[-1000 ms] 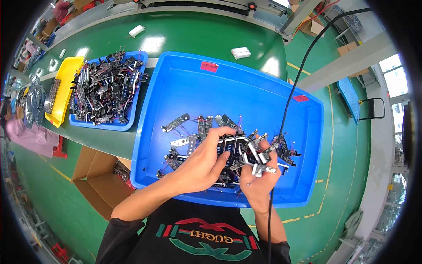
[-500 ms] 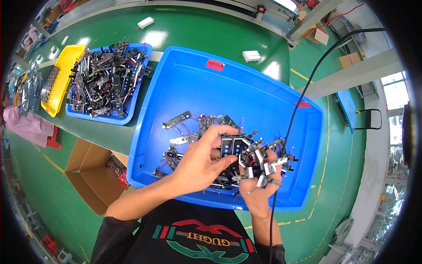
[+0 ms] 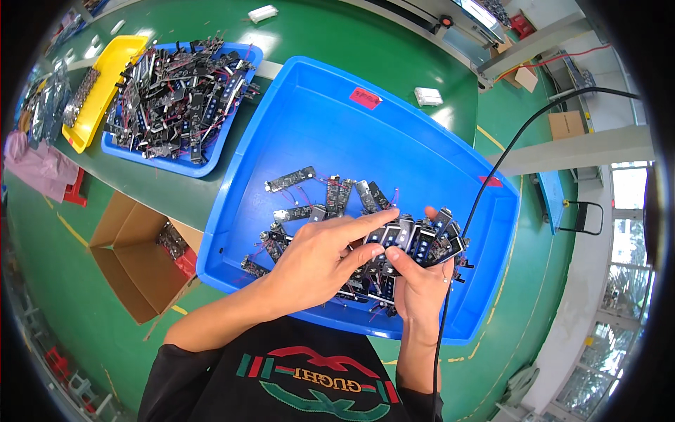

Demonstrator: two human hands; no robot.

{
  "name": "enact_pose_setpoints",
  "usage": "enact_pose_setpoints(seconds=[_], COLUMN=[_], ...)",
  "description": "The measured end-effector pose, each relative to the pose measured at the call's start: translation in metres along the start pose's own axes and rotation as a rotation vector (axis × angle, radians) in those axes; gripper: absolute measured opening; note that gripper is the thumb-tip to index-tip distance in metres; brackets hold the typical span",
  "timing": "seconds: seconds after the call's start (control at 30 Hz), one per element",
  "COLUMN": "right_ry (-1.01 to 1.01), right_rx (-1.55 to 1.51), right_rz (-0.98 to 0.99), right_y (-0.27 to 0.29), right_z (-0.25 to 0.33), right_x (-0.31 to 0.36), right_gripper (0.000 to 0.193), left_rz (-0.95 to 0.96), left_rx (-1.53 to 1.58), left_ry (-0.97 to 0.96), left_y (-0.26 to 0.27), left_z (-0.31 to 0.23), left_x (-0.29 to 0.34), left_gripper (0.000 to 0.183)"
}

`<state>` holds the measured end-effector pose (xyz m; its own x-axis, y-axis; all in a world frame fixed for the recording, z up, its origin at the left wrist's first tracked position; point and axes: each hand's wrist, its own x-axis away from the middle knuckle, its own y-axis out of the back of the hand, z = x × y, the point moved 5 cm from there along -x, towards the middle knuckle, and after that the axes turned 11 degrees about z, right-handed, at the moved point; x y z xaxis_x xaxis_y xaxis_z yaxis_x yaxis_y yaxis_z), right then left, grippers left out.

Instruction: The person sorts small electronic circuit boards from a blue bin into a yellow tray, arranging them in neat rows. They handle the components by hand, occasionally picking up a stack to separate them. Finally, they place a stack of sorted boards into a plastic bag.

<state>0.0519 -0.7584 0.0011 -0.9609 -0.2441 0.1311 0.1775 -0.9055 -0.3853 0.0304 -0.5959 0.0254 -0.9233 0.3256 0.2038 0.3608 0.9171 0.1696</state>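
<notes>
Over the near side of a large blue tub (image 3: 316, 126), my right hand (image 3: 420, 292) is closed around a bunch of small circuit board modules (image 3: 404, 235) with black and silver housings, its thumb lying across them. My left hand (image 3: 320, 257) meets the bunch from the left, index finger stretched along its far edge and thumb on the near side. Its other fingers are partly hidden. Beneath and beyond the hands, more loose circuit boards (image 3: 290, 178) with thin red and dark wires lie in the tub.
To the left, a smaller blue tray (image 3: 172, 167) is heaped with similar modules beside a yellow tray (image 3: 86, 132). An open cardboard box (image 3: 119, 285) stands below the table edge. A black cable (image 3: 598, 90) hangs across my right side. White blocks (image 3: 427, 96) lie on the green tabletop.
The modules in my right hand, spread and tumbled before, are now gathered side by side. My right thumb has come over them, close to my left thumb. The whole view has shifted slightly.
</notes>
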Motion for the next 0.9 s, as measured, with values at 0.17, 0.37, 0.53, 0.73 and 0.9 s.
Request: enact_pose_setpoints(seconds=[0.17, 0.37, 0.53, 0.73, 0.9], right_ry=[0.024, 0.200, 0.340, 0.001, -0.092], right_rx=[0.066, 0.470, 0.724, 0.579, 0.910], right_rz=[-0.005, -0.013, 0.001, -0.023, 0.041], right_y=[-0.002, -0.012, -0.020, 0.008, 0.023], right_z=[-0.001, 0.008, 0.012, 0.025, 0.025], right_x=[0.000, 0.010, 0.013, -0.014, -0.017], right_gripper=[0.080, 0.081, 0.073, 0.050, 0.052], left_rz=[-0.116, -0.143, -0.180, -0.296, -0.424], left_rx=[-0.159, -0.188, -0.013, -0.342, -0.561], left_ry=[-0.160, -0.107, -0.090, -0.097, -0.115], left_y=[0.003, 0.000, -0.004, 0.029, 0.051], left_z=[0.003, 0.007, 0.008, 0.017, 0.006], left_x=[0.005, 0.008, 0.003, -0.002, 0.018], left_gripper=[0.050, 0.052, 0.049, 0.040, 0.029])
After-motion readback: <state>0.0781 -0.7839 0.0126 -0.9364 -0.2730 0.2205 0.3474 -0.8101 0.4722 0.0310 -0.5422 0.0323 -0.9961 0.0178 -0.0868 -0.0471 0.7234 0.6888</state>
